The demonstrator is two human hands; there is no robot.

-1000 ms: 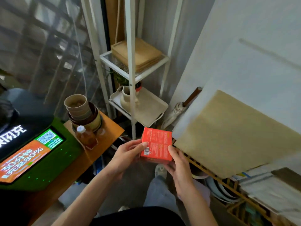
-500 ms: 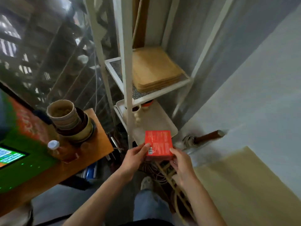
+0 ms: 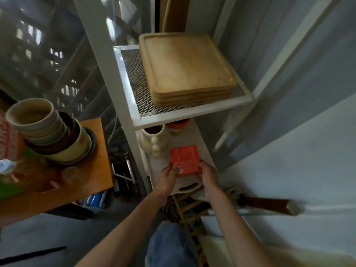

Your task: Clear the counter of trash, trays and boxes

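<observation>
At lower centre of the frame, the left hand (image 3: pixel 167 177) and right hand (image 3: pixel 209 177) grip the red box (image 3: pixel 185 159) between their fingers over the white tray (image 3: pixel 202 149).

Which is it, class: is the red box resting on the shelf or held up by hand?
Held. The left hand and right hand grip the red box at its near corners, above the lower shelf's tray; contact with the tray cannot be told.

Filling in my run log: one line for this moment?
both hands: left hand, right hand | hold: red box | over: lower shelf tray | beside: cream jug
</observation>
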